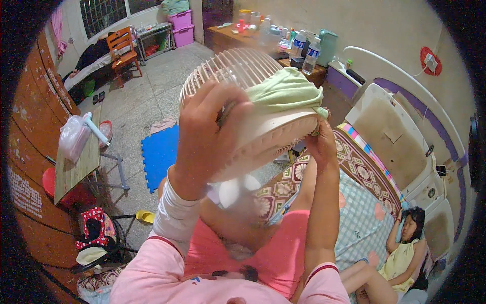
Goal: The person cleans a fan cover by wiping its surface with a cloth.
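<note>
A pale pink electric fan head (273, 134) with a wire-like round grille is tilted up in front of me. Over its top edge lies a light green cloth (286, 91), bunched toward the right side. My right hand (322, 142) is closed at the right rim, pinching the cloth's end against the fan. In front of the grille's left part is my left hand (212, 126), its fingers bent and smeared by motion; what they grip is unclear. Below the fan head, a blurred white part (235, 191) shows between my legs.
On my right is a bed (354, 202) with a person (405, 248) lying on it. Behind the fan, a wooden desk (223, 38) carries several bottles. A folding table (78, 169) with a plastic bag stands left, near a blue foam mat (161, 154) and a yellow slipper (145, 217).
</note>
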A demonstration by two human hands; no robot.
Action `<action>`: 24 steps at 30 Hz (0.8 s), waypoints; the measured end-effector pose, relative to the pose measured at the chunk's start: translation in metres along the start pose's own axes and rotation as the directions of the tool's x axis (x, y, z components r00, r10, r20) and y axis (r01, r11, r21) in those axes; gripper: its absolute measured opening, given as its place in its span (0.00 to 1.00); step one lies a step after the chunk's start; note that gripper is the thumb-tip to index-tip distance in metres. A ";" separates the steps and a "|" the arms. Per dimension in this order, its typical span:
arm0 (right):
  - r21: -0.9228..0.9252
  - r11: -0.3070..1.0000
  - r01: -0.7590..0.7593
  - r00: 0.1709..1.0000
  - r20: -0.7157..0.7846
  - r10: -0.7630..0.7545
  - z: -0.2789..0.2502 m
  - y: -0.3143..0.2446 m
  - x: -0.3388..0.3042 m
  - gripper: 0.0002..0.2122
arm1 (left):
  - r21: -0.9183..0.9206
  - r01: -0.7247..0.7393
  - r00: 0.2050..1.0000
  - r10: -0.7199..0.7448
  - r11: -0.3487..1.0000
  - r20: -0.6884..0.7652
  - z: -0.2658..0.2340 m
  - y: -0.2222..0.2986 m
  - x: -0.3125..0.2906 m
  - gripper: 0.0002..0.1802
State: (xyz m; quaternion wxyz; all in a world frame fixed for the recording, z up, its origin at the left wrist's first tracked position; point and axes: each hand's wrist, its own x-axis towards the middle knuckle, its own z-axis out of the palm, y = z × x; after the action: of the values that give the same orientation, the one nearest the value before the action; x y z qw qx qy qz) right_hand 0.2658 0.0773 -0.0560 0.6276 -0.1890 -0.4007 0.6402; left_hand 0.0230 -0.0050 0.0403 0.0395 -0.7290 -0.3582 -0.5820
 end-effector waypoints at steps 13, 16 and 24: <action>-0.404 0.903 0.146 0.988 0.010 -0.156 0.055 -0.043 0.015 0.10 | -0.259 0.255 0.930 -0.310 0.932 -0.200 -0.007 -0.029 -0.079 0.07; -0.464 0.873 0.153 0.985 0.003 -0.171 0.058 -0.043 0.013 0.11 | -0.276 0.247 0.922 -0.313 0.929 -0.227 -0.007 -0.031 -0.085 0.07; -0.357 0.931 0.079 0.996 -0.019 -0.091 0.015 -0.025 0.021 0.12 | -0.117 0.187 0.969 -0.202 0.975 -0.139 -0.010 -0.016 -0.041 0.06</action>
State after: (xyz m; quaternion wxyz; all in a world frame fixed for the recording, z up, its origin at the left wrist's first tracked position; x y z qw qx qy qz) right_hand 0.2677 0.0902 -0.0230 0.6171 -0.2930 -0.5066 0.5260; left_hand 0.0031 -0.0168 0.0017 -0.0284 -0.6454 -0.3937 -0.6540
